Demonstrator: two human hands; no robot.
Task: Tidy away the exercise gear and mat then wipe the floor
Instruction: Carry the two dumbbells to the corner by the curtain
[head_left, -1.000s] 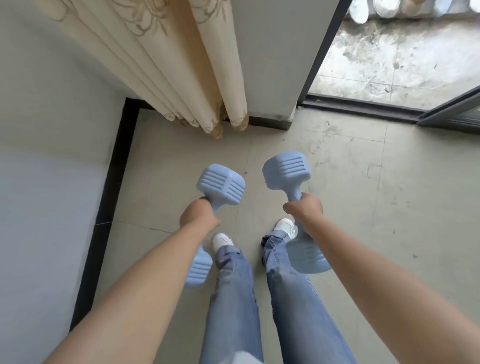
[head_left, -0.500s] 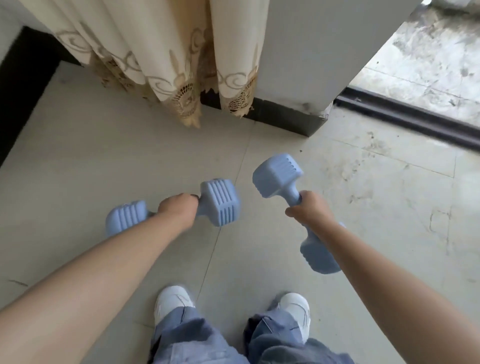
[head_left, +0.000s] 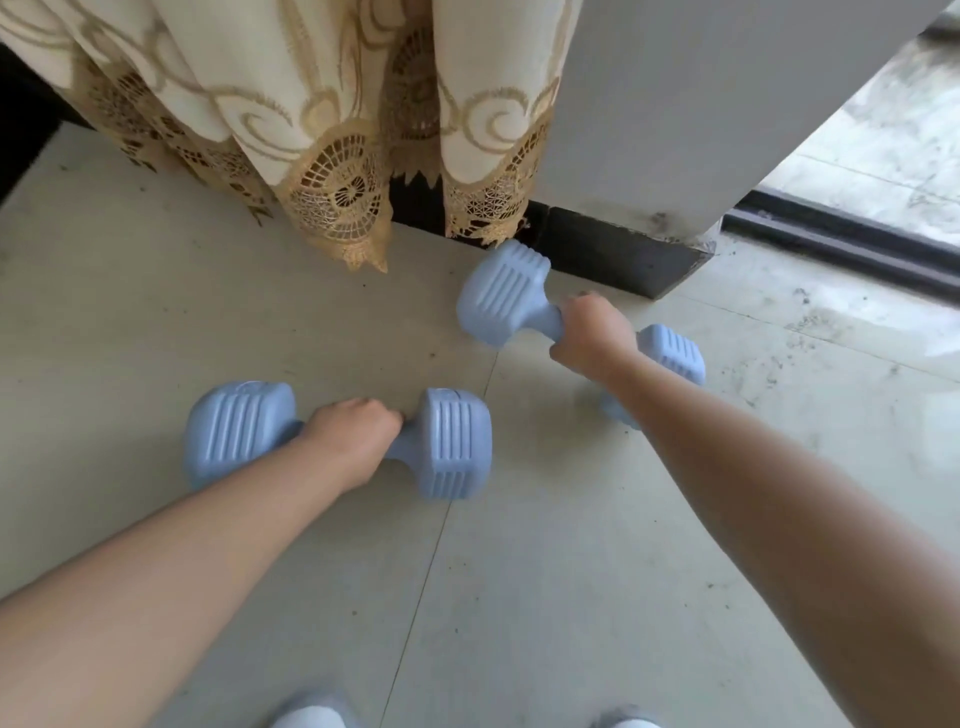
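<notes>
Left hand (head_left: 358, 441) and right hand (head_left: 592, 332) each grip a dumbbell (head_left: 337, 447) (head_left: 519, 301) low by the curtain (head_left: 322, 130); you've still got mat and floor wipe left.

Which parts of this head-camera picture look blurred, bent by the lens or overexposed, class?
Head view: the right dumbbell is smeared, most at its far end by the right hand; the left dumbbell in the left hand is only slightly soft. Wide-angle bending bows the wall and stretches both forearms toward the corners. Daylight at the doorway washes out the floor there.
</notes>
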